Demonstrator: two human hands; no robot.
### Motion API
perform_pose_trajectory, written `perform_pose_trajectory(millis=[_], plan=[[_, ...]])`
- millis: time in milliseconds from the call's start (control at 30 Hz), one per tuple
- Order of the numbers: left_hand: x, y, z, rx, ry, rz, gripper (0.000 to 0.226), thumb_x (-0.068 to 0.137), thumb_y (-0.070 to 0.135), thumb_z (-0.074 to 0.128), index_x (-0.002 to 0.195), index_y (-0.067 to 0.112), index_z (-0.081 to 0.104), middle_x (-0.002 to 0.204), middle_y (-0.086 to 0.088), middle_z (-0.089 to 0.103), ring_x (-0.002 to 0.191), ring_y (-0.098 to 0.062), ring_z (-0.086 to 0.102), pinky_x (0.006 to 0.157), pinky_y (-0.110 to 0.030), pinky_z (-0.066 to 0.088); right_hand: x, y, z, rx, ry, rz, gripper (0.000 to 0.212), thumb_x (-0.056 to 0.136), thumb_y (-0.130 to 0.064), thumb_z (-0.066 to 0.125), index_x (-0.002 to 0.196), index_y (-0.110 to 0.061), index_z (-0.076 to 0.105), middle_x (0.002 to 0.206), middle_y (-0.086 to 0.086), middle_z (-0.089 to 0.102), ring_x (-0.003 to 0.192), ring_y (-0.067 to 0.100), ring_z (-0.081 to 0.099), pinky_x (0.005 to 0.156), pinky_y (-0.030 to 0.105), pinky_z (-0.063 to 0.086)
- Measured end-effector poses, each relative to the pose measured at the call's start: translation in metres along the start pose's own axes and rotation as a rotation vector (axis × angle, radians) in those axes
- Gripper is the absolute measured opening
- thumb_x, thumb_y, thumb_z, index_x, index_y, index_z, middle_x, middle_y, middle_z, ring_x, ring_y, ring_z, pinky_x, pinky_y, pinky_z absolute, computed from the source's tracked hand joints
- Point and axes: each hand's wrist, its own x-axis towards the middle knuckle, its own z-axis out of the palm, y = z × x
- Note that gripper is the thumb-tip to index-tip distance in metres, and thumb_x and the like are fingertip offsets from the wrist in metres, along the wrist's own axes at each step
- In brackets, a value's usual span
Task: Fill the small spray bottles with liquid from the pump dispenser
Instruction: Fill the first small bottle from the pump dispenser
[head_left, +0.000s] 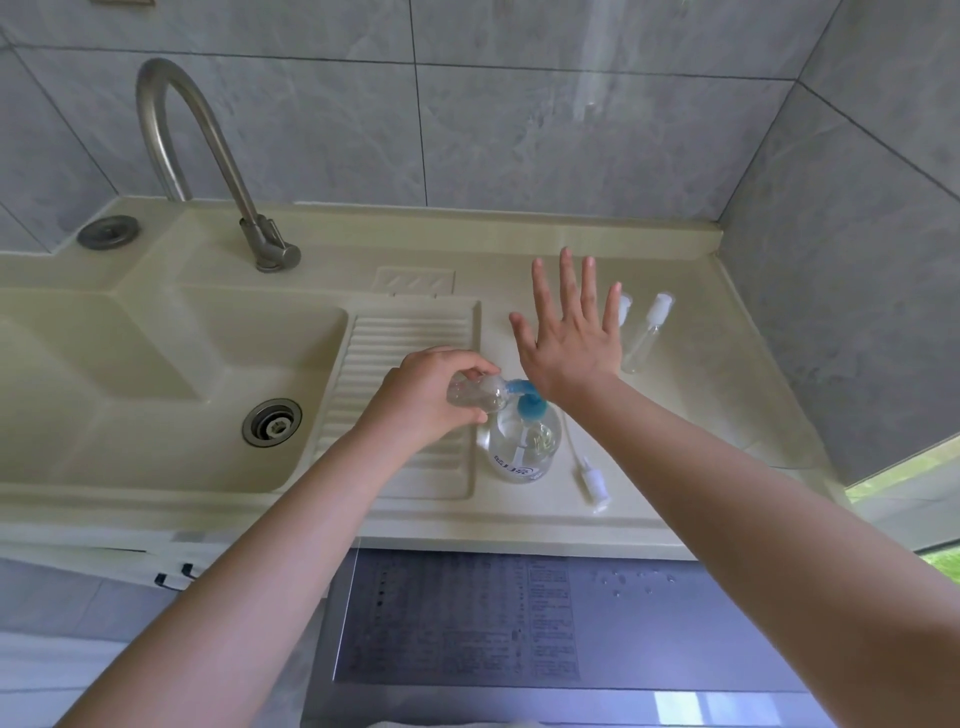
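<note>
A clear round pump dispenser (522, 447) with a blue pump head (527, 402) stands on the counter beside the ribbed drainboard. My left hand (426, 395) grips a small clear spray bottle (475, 393), tilted on its side with its open mouth at the blue nozzle. My right hand (571, 332) hovers above the pump with fingers spread straight, its wrist over the pump head. Two capped small spray bottles (647, 332) lie on the counter behind my right hand, one partly hidden. A loose white spray cap with its tube (592, 480) lies right of the dispenser.
A beige sink basin (156, 395) with a metal drain (271, 422) is on the left, under a curved steel faucet (197, 156). The ribbed drainboard (410, 338) lies between basin and counter. Grey tiled walls close in the back and right. A grey appliance top (467, 623) sits below the counter edge.
</note>
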Motion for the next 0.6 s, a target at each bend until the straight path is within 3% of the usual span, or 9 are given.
perform_pose_trajectory(millis=[400, 600], plan=[[-0.001, 0.004, -0.002, 0.010, -0.001, -0.002, 0.052, 0.068, 0.020, 0.087, 0.112, 0.041, 0.068, 0.108, 0.017, 0.065, 0.099, -0.006, 0.059, 0.096, -0.036, 0.049, -0.001, -0.003, -0.003, 0.003, 0.072, 0.017, 0.063, 0.104, -0.052, 0.008, 0.157, -0.028, -0.017, 0.166, 0.010, -0.018, 0.152, 0.030, -0.021, 0.121, 0.055, -0.012], [0.000, 0.002, 0.002, 0.001, -0.002, 0.001, 0.052, 0.066, 0.021, 0.088, 0.111, 0.042, 0.069, 0.105, 0.018, 0.065, 0.100, -0.006, 0.060, 0.096, -0.038, 0.050, -0.010, -0.002, 0.010, 0.127, 0.063, 0.085, 0.062, 0.105, -0.048, 0.013, 0.160, -0.026, -0.005, 0.168, 0.012, 0.000, 0.153, 0.031, -0.014, 0.121, 0.055, -0.011]])
